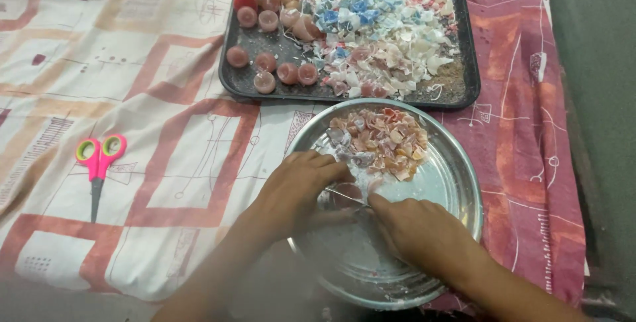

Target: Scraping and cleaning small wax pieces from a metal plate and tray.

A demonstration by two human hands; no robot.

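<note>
Together, both hands meet over the steel bowl (457, 183): the left hand (298, 186) curls around a small wax piece (344, 193) while the right hand (417, 229) pinches it. Breaking it gently should drop fragments beside the chip heap (384, 140) at twelve o'clock.

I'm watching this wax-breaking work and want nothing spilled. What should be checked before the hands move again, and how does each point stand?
1. Both hands inside the round metal pan: ok; left hand and right hand meet over its middle.
2. What the hands pinch: cannot tell; a small piece between the fingertips is blurred.
3. Broken wax pieces kept within the pan: ok, heaped at the far side.
4. Black tray lying flat on the cloth: ok; whole small candles and chips on it.
5. Scissors out of the way: ok, lying closed to the left on the cloth.
</note>
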